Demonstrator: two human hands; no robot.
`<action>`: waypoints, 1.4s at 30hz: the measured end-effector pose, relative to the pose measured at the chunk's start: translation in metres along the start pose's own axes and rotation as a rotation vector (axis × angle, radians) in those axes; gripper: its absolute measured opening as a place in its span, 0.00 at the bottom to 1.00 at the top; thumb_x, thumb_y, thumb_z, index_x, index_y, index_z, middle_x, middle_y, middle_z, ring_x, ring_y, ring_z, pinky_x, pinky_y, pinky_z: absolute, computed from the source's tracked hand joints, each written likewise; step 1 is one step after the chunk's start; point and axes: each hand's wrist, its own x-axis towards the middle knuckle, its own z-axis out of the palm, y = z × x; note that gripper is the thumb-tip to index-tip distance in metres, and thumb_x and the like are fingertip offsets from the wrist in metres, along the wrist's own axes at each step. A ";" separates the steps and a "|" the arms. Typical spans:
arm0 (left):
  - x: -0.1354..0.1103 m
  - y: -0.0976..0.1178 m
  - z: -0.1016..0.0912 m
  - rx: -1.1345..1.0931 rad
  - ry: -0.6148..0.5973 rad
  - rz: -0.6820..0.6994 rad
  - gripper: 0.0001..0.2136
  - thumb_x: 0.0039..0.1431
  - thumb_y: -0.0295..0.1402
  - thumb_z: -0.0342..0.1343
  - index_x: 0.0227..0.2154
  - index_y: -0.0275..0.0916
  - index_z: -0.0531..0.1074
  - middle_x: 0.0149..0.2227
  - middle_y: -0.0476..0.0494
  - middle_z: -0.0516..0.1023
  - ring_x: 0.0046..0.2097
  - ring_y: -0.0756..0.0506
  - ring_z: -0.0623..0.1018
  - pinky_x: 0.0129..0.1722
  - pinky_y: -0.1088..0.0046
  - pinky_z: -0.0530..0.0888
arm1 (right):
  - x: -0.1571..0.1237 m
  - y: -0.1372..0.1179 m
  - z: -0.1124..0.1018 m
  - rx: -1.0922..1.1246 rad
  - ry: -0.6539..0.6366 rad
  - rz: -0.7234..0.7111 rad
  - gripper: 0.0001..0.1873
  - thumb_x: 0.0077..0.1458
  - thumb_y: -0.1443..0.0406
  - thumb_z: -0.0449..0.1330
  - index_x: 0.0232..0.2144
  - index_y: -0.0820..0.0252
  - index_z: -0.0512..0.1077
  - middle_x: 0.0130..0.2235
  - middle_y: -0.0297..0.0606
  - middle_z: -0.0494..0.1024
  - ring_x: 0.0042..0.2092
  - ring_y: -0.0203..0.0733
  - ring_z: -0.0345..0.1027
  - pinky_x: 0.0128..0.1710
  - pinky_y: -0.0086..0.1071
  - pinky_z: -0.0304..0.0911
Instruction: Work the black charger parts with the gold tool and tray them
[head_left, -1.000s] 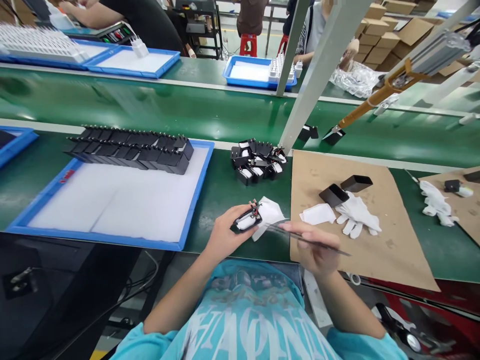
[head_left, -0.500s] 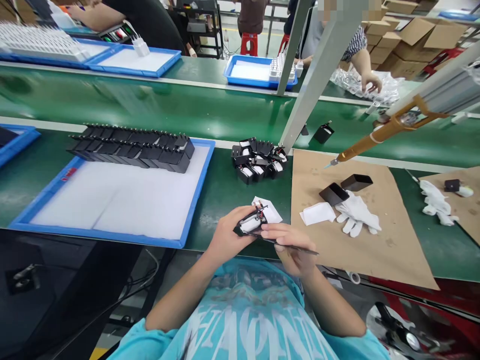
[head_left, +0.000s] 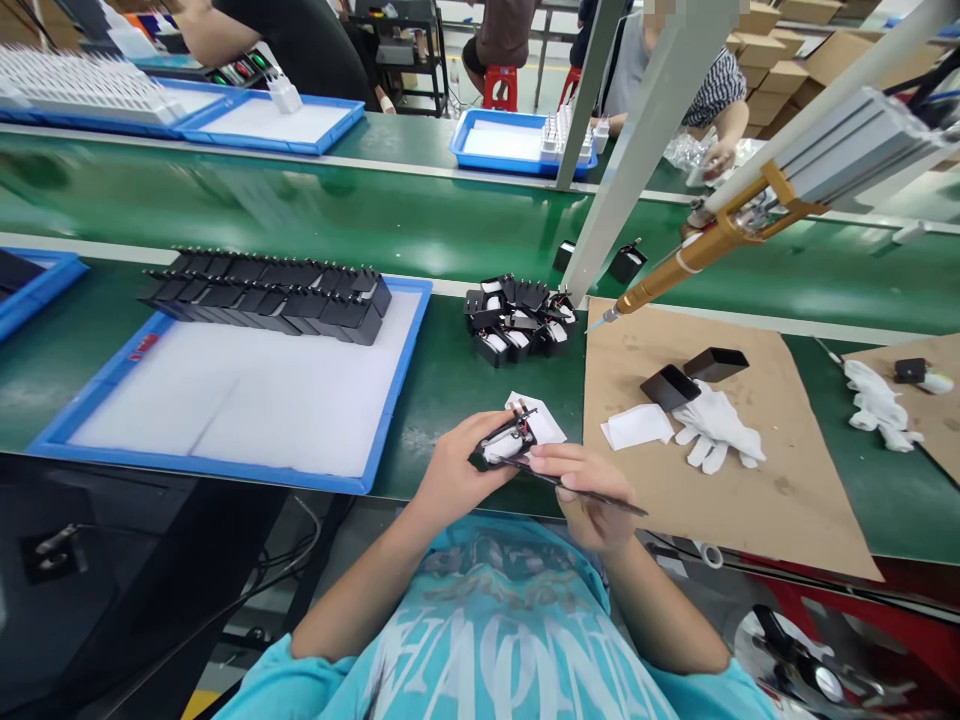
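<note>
My left hand (head_left: 466, 462) grips a small black plug-in housing (head_left: 501, 447), open at the top, with a white block and red wires inside and metal pins at its far end. In my right hand (head_left: 592, 488) is a slim dark tool shaped like tweezers (head_left: 619, 502), its tip at the near edge of the housing. Fingertips hide part of both. Just behind the housing lies a white paper piece (head_left: 546, 420). Farther back on the bench is a cluster of several similar open black housings (head_left: 517, 320).
A blue-rimmed tray (head_left: 375, 430) at left holds rows of black units (head_left: 277, 300). Cardboard (head_left: 787, 480) at right carries two black cases (head_left: 670, 387), white gloves (head_left: 720, 425) and paper (head_left: 637, 427). An orange-brown dispenser (head_left: 667, 275) hangs over it beside a metal post (head_left: 637, 150). Co-workers sit beyond the green conveyor (head_left: 337, 220).
The hanging dispenser has swung left. Black units on the conveyor have shifted left. My right hand and its tool moved slightly right; my left hand keeps its hold. A co-worker's hand drew back.
</note>
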 end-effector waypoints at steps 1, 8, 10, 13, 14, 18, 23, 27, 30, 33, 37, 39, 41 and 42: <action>0.000 0.000 0.000 -0.004 -0.001 -0.004 0.22 0.52 0.28 0.62 0.52 0.41 0.72 0.51 0.40 0.78 0.51 0.41 0.78 0.50 0.65 0.76 | 0.000 0.000 -0.001 -0.007 -0.012 0.001 0.19 0.57 0.75 0.54 0.50 0.55 0.66 0.42 0.44 0.83 0.49 0.47 0.77 0.41 0.45 0.76; -0.001 0.001 -0.002 -0.007 -0.025 -0.032 0.21 0.53 0.31 0.64 0.52 0.41 0.72 0.51 0.40 0.78 0.50 0.42 0.78 0.50 0.66 0.75 | -0.003 -0.003 -0.006 0.006 0.005 0.062 0.19 0.56 0.76 0.54 0.48 0.56 0.67 0.41 0.44 0.83 0.49 0.48 0.76 0.42 0.47 0.75; -0.002 0.000 -0.005 0.000 -0.035 -0.070 0.21 0.54 0.33 0.64 0.51 0.41 0.73 0.50 0.41 0.78 0.49 0.42 0.78 0.49 0.66 0.75 | -0.002 -0.001 -0.008 0.032 0.043 0.073 0.19 0.57 0.75 0.54 0.49 0.54 0.67 0.42 0.43 0.83 0.48 0.48 0.76 0.43 0.48 0.75; -0.003 -0.007 -0.013 0.033 -0.036 -0.155 0.20 0.55 0.36 0.64 0.51 0.41 0.73 0.50 0.42 0.78 0.49 0.42 0.78 0.50 0.65 0.75 | 0.000 0.004 -0.008 0.014 -0.021 0.096 0.20 0.57 0.76 0.55 0.49 0.53 0.68 0.44 0.43 0.82 0.50 0.49 0.76 0.45 0.50 0.74; -0.004 -0.011 -0.017 0.055 -0.036 -0.179 0.20 0.55 0.37 0.64 0.51 0.41 0.73 0.50 0.42 0.78 0.49 0.42 0.78 0.51 0.64 0.74 | 0.000 0.007 -0.009 0.007 -0.058 0.120 0.20 0.57 0.76 0.56 0.49 0.53 0.69 0.45 0.43 0.81 0.50 0.49 0.75 0.46 0.49 0.74; -0.009 -0.030 -0.033 0.163 -0.051 -0.276 0.20 0.54 0.38 0.63 0.51 0.44 0.74 0.49 0.43 0.78 0.50 0.40 0.76 0.52 0.61 0.73 | -0.002 0.017 -0.021 -0.062 0.045 0.234 0.21 0.59 0.75 0.54 0.51 0.50 0.67 0.45 0.41 0.79 0.47 0.45 0.76 0.45 0.45 0.73; -0.008 -0.042 -0.047 0.130 -0.163 -0.454 0.27 0.54 0.44 0.62 0.57 0.47 0.69 0.56 0.43 0.73 0.57 0.38 0.72 0.58 0.59 0.69 | 0.004 0.025 -0.039 -0.658 -0.231 0.164 0.21 0.60 0.72 0.53 0.53 0.48 0.68 0.43 0.42 0.71 0.43 0.43 0.71 0.41 0.39 0.69; 0.007 -0.044 -0.047 -0.084 -0.206 -0.480 0.31 0.57 0.45 0.60 0.62 0.46 0.60 0.64 0.40 0.65 0.64 0.39 0.65 0.63 0.59 0.63 | 0.004 0.032 -0.020 -0.874 -0.676 0.085 0.19 0.62 0.70 0.53 0.53 0.50 0.69 0.45 0.43 0.72 0.42 0.44 0.70 0.37 0.36 0.64; 0.017 -0.047 -0.040 -0.280 -0.248 -0.444 0.24 0.58 0.42 0.58 0.57 0.42 0.66 0.59 0.36 0.71 0.61 0.39 0.70 0.59 0.58 0.69 | -0.001 0.040 -0.004 -0.924 -0.759 0.121 0.13 0.63 0.62 0.53 0.48 0.57 0.70 0.44 0.44 0.74 0.40 0.45 0.70 0.36 0.36 0.62; 0.018 -0.049 -0.033 -0.345 -0.192 -0.382 0.13 0.58 0.35 0.56 0.45 0.38 0.70 0.49 0.36 0.79 0.53 0.40 0.77 0.52 0.60 0.73 | -0.002 0.045 -0.009 -0.963 -0.736 0.172 0.08 0.63 0.64 0.53 0.36 0.59 0.71 0.36 0.40 0.74 0.35 0.43 0.68 0.34 0.35 0.60; 0.015 -0.048 -0.031 -0.086 -0.060 -0.225 0.08 0.56 0.29 0.53 0.39 0.38 0.69 0.41 0.43 0.79 0.43 0.44 0.78 0.47 0.65 0.73 | 0.000 0.046 -0.048 -1.071 -0.628 0.281 0.08 0.63 0.67 0.52 0.35 0.60 0.70 0.34 0.42 0.73 0.35 0.45 0.67 0.33 0.37 0.59; 0.015 -0.045 -0.034 0.090 -0.087 -0.136 0.09 0.56 0.27 0.50 0.39 0.39 0.70 0.40 0.44 0.76 0.41 0.45 0.76 0.44 0.67 0.73 | -0.003 0.048 -0.070 -1.145 -0.562 0.345 0.08 0.62 0.66 0.52 0.37 0.62 0.71 0.34 0.45 0.73 0.35 0.48 0.67 0.34 0.39 0.60; 0.014 -0.040 -0.037 0.213 -0.142 -0.074 0.13 0.57 0.25 0.47 0.43 0.39 0.71 0.42 0.42 0.74 0.43 0.45 0.74 0.45 0.67 0.72 | -0.008 0.049 -0.088 -1.176 -0.506 0.391 0.11 0.61 0.63 0.54 0.42 0.63 0.71 0.40 0.50 0.74 0.41 0.53 0.69 0.38 0.43 0.63; 0.013 -0.036 -0.039 0.262 -0.170 -0.059 0.15 0.58 0.25 0.46 0.47 0.39 0.70 0.44 0.41 0.73 0.45 0.44 0.74 0.47 0.66 0.71 | -0.009 0.050 -0.095 -1.149 -0.458 0.421 0.15 0.60 0.61 0.56 0.47 0.62 0.70 0.45 0.52 0.74 0.46 0.56 0.69 0.42 0.46 0.64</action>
